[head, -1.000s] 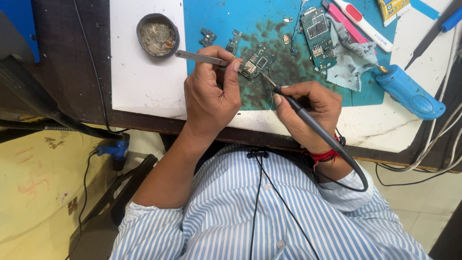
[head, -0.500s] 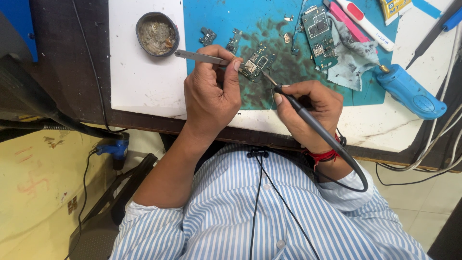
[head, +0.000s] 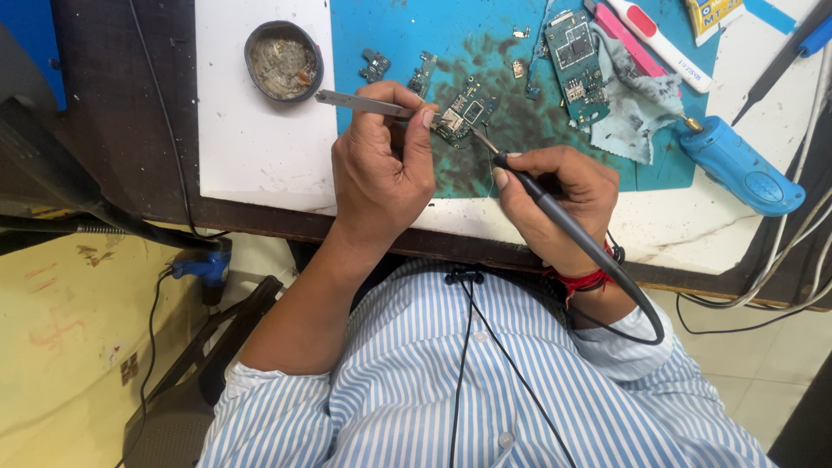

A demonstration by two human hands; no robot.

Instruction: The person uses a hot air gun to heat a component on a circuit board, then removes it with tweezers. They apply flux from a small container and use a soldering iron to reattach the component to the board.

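At a white workbench (head: 260, 165) topped by a stained blue mat (head: 494, 52), a person's left hand (head: 381, 165) pinches metal tweezers (head: 364, 104) whose tips meet a small circuit board (head: 464, 111) lying on the mat. The right hand (head: 559, 195) is clenched around a black soldering iron (head: 563, 221), its tip touching the board's edge. A round tin (head: 283, 61) of greyish residue sits on the bench, left of the mat.

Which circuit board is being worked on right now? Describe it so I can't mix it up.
On the blue mat, find the dark stained patch at its centre. The small board lies there between tweezers and soldering iron; the larger green board lies untouched, further right.
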